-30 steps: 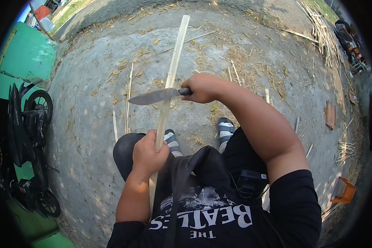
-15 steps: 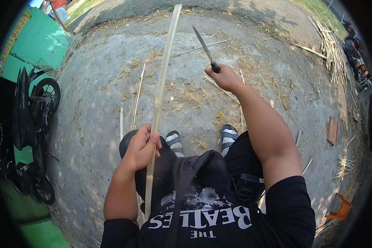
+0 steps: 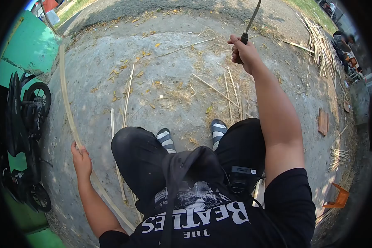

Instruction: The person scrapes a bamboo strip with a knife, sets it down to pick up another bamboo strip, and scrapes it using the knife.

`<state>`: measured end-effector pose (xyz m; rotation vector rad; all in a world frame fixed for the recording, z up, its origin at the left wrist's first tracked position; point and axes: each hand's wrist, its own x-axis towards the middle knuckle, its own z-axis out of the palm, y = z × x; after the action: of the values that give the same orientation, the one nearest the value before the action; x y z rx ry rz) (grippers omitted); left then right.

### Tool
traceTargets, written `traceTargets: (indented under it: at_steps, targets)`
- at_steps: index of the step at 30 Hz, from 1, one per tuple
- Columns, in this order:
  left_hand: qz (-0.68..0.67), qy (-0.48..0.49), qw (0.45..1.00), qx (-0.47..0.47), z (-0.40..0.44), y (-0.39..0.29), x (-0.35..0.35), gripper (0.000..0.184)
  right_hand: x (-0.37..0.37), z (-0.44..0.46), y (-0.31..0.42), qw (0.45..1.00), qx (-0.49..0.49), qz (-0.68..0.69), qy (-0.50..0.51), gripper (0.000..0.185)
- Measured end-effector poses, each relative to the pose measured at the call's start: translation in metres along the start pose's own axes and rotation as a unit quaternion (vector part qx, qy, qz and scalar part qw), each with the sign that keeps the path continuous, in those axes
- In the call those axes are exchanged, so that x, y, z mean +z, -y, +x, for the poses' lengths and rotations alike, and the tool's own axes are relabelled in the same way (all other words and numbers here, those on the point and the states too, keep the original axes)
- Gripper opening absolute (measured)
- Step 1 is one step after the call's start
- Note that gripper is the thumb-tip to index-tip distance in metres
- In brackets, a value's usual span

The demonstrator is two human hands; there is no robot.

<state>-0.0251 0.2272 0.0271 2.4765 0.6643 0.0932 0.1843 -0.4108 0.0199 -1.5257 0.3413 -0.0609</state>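
Observation:
My left hand, out at the left, is closed around a long pale strip that looks like bamboo. The strip runs from near the green wall down past my left forearm and bends slightly. My right hand is raised at the upper right, with its fingers wrapped round the dark handle of a knife. The blade points up and away from me, apart from the strip. Thin pale sticks lie on the ground in front of my knees.
A motorcycle stands at the left by a green wall. A pile of strips lies at the upper right, near a person. At the right are a brown block and an orange object.
The knife has gone from across the strip to up and right, away from it. My left hand has carried the strip out to the left.

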Motion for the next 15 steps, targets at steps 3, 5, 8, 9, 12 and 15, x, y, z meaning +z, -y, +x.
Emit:
traceTargets:
  at_steps: [3,5,8,9,12,15]
  targets:
    - [0.302,-0.148,0.934,0.124,0.013,0.134,0.03,0.069,-0.084,-0.009,-0.013,0.991,0.051,-0.121,-0.039,0.037]
    - [0.204,-0.031,0.978,0.019,-0.006,0.154,0.034,0.077,-0.141,-0.033,-0.049,0.969,0.105,-0.209,-0.074,0.04]
    - [0.085,0.096,0.986,-0.109,-0.037,0.205,0.062,0.073,-0.208,-0.103,-0.141,0.938,0.215,-0.232,-0.139,0.038]
    - [0.058,0.153,0.975,-0.153,-0.053,0.204,0.068,0.071,-0.225,-0.132,-0.179,0.919,0.261,-0.241,-0.167,0.037]
    - [-0.027,0.253,0.917,-0.306,-0.089,0.207,0.084,0.058,-0.257,-0.229,-0.3,0.885,0.323,-0.266,-0.203,0.042]
    - [-0.026,0.305,0.879,-0.364,-0.115,0.221,0.089,0.048,-0.252,-0.322,-0.39,0.855,0.382,-0.252,-0.245,0.041]
